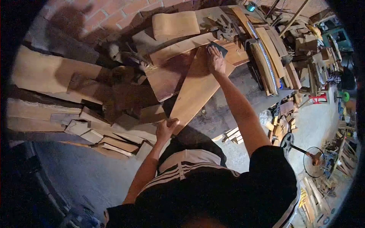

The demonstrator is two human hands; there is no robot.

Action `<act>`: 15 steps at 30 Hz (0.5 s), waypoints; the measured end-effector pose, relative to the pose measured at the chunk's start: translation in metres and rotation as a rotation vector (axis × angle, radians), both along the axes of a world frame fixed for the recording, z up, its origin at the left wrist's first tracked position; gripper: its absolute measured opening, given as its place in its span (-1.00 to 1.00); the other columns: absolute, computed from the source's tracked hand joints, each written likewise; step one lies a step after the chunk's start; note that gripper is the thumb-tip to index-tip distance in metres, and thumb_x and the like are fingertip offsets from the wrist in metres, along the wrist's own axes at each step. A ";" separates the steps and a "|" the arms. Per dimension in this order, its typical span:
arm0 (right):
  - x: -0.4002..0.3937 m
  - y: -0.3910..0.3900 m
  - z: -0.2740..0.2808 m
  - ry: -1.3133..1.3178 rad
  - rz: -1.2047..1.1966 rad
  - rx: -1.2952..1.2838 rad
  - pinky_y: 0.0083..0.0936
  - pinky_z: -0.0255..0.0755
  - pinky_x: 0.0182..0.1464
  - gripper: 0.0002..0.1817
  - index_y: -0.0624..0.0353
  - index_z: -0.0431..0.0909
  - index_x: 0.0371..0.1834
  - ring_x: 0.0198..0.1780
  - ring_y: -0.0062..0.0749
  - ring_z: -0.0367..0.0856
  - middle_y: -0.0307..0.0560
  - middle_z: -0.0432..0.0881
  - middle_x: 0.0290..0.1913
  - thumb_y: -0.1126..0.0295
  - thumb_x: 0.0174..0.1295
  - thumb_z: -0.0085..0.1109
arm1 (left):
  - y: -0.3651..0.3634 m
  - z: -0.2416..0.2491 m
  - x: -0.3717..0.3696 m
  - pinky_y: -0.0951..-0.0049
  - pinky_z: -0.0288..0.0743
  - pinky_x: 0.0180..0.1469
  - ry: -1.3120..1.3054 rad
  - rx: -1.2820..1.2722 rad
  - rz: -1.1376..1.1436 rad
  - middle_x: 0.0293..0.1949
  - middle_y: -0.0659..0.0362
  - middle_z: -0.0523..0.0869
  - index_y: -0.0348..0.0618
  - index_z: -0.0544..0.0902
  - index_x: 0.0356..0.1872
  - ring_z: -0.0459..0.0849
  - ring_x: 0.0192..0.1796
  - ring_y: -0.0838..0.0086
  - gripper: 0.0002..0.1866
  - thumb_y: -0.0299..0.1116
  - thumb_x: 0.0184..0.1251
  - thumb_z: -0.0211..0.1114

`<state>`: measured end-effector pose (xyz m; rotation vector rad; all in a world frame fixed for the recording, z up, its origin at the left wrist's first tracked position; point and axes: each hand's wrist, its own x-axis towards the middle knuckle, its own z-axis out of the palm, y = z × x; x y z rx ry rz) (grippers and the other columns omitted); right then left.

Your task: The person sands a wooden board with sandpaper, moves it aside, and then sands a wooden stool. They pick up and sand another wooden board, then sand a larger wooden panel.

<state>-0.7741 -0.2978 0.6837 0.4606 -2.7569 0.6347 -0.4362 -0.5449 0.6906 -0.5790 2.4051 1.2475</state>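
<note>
A long, smooth wooden board point(199, 85) lies slantwise over the workbench, its near end close to my waist. My left hand point(166, 129) is closed around that near end, with the thumb on top. Toward the far end, my right hand point(216, 62) presses a dark sheet of sandpaper point(219, 48) against the board's face, its fingers over the sheet. The sheet's underside is hidden. Beneath the board, to its left, is a wider reddish-brown wooden panel point(167, 78).
A curved wood block point(176, 24) and metal tools point(227, 28) lie at the back of the bench point(243, 91). Wood strips and a ruler point(262, 57) are stacked at right. Planks point(45, 72) fill the left side. A fan point(313, 159) stands on the floor at right.
</note>
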 end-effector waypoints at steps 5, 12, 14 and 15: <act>0.113 -0.071 -0.002 0.227 0.090 0.444 -0.09 0.10 0.51 -0.47 0.15 0.32 0.43 0.52 -0.08 0.21 0.04 0.28 0.50 0.24 0.45 -0.27 | -0.006 0.004 -0.003 0.17 0.52 0.02 0.058 0.070 -0.047 -0.14 -0.06 0.76 -0.26 0.70 -0.07 0.73 -0.05 0.08 -0.29 0.31 0.19 0.32; 0.057 -0.039 0.022 0.111 0.243 0.086 -0.20 0.12 0.54 -0.42 0.14 0.35 0.40 0.49 -0.14 0.27 -0.01 0.33 0.48 0.28 0.28 0.00 | -0.014 -0.035 0.006 0.29 0.55 -0.04 0.190 0.178 0.056 -0.23 0.04 0.79 -0.17 0.76 -0.11 0.74 -0.13 0.32 -0.60 -0.01 0.31 0.39; 0.026 -0.036 0.014 -0.072 -0.067 -0.232 -0.20 0.18 0.49 -0.43 0.07 0.39 0.40 0.42 -0.05 0.33 -0.02 0.38 0.43 0.44 0.25 -0.08 | -0.016 -0.039 0.005 0.35 0.54 -0.03 0.225 0.149 0.008 -0.18 0.09 0.79 -0.22 0.75 -0.05 0.69 -0.14 0.42 -0.57 -0.03 0.34 0.38; 0.031 -0.043 -0.001 0.009 -0.109 -0.201 -0.18 0.18 0.49 -0.42 0.08 0.33 0.42 0.43 -0.08 0.31 -0.04 0.35 0.44 0.39 0.27 -0.17 | -0.008 -0.014 0.000 0.37 0.52 -0.06 0.215 0.203 0.046 -0.20 0.14 0.77 -0.27 0.73 -0.10 0.64 -0.18 0.47 -0.55 -0.01 0.34 0.37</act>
